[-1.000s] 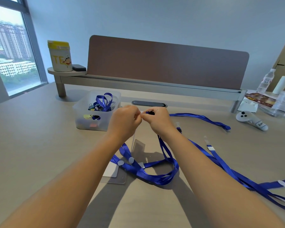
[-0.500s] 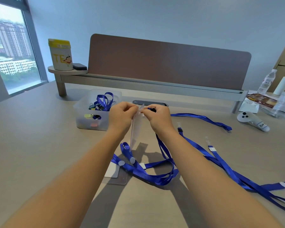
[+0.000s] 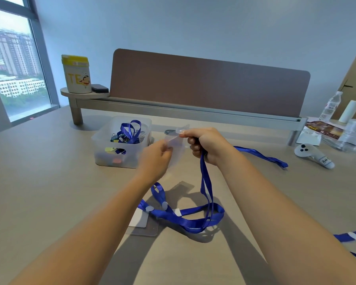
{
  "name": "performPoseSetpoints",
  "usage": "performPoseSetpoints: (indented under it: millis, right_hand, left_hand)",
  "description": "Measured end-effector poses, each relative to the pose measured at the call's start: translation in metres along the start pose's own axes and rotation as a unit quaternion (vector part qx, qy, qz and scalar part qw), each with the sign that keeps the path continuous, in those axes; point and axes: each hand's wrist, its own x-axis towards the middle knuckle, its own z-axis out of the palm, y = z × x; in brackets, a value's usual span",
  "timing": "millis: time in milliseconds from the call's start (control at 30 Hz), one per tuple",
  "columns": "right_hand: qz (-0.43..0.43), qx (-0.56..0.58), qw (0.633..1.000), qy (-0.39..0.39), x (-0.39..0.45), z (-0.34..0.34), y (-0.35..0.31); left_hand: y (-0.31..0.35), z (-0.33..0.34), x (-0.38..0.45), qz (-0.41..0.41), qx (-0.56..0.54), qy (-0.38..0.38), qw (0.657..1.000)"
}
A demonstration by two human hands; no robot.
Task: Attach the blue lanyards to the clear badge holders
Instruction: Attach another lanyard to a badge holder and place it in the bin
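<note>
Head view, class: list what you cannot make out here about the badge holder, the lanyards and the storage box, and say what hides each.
- Lanyard clip: hidden inside the right hand, so attachment to the clear badge holder cannot be judged.
- Badge holder slot: too transparent and blurred to see.
- Lanyard at the right: cut off by the frame edge.
- Storage box contents: small and clouded by its frosted wall.

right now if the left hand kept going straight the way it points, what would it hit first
Most likely the clear badge holder it already pinches, then the right hand holding the holder's top and the blue lanyard. The left hand points up and to the right; depth is unclear from one view.
</note>
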Motion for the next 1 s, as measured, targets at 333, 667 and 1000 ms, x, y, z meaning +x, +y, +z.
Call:
performPoseSetpoints:
  millis: [333, 667, 1000]
  right_hand:
    - [-0.141, -0.377, 0.911, 0.090, 0.020, 0.003, -0.029]
    - [-0.343, -0.566, 0.721, 0.203, 0.033, 0.006, -0.047]
    - [-0.539, -0.587, 0.558, 0.232, 0.052, -0.010, -0.042]
  left_hand:
    - [0.004, -0.028, 0.020, 0.194, 0.234, 0.179, 0.936]
    - [0.013, -0.042, 0.039, 0.092, 0.161, 0.168, 0.968]
    - [-0.002, -0.051, 0.044, -0.055, 0.060, 0.094, 0.992]
